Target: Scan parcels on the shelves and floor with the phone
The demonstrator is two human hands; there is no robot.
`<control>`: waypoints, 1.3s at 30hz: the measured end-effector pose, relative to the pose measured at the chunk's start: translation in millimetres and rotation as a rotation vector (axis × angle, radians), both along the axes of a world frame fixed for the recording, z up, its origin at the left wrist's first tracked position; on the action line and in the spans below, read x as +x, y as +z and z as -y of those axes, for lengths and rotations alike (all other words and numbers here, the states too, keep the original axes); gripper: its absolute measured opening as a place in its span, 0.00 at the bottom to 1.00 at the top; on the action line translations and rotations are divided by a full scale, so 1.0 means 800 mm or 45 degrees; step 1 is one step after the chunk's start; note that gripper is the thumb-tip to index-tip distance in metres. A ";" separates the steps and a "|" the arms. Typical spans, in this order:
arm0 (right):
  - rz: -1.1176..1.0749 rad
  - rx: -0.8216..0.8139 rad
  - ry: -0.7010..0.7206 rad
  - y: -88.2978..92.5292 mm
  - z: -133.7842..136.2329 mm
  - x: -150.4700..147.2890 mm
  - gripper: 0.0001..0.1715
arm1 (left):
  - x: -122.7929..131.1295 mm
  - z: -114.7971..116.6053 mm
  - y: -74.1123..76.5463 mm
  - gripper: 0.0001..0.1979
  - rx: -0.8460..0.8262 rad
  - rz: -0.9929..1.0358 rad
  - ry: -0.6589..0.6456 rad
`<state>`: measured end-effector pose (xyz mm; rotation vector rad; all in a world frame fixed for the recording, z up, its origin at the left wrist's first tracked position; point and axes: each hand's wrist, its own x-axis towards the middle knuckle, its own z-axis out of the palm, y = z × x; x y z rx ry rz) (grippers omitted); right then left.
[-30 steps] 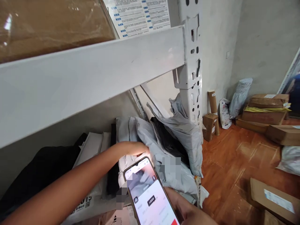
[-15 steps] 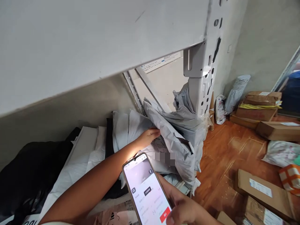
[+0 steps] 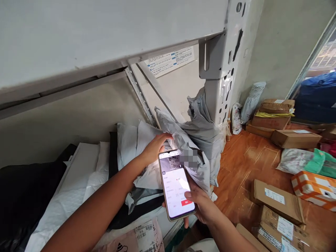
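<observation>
My right hand (image 3: pixel 201 203) is closed around a smartphone (image 3: pixel 174 199), its thumb over the lower screen near a red button. The phone's screen has a camera picture at the top and rows of text below. Behind the phone, my left hand (image 3: pixel 156 148) pinches the edge of a grey plastic mailer (image 3: pixel 181 134) that leans against the shelf's corner; its fingertips are partly hidden. More light grey mailers (image 3: pixel 128 140) stand to the left of that hand. Part of the held mailer's face is pixelated.
A white metal shelf beam (image 3: pixel 105 35) crosses overhead, joined to a slotted upright (image 3: pixel 223 91). Black bags (image 3: pixel 31 196) and a pink mailer (image 3: pixel 136 238) lie on the shelf. Cardboard boxes (image 3: pixel 278 201) and an orange-and-white parcel (image 3: pixel 313 189) sit on the wooden floor (image 3: pixel 244 157).
My right hand has raised the phone up and to the right, nearer the held mailer. Its thumb has moved up the screen, and the screen's picture now differs. My left hand stays at the mailer.
</observation>
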<state>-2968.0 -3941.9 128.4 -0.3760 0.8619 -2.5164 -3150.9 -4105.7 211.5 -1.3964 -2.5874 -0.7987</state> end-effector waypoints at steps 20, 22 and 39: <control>-0.064 0.039 0.054 0.010 -0.016 -0.009 0.48 | 0.019 0.013 0.005 0.31 -0.663 -0.574 0.064; -0.052 0.042 0.056 0.011 -0.017 -0.009 0.50 | 0.019 0.014 0.004 0.31 -0.665 -0.584 0.065; -0.224 0.062 0.222 0.001 -0.029 -0.003 0.45 | 0.020 0.011 0.001 0.32 -0.642 -0.527 0.068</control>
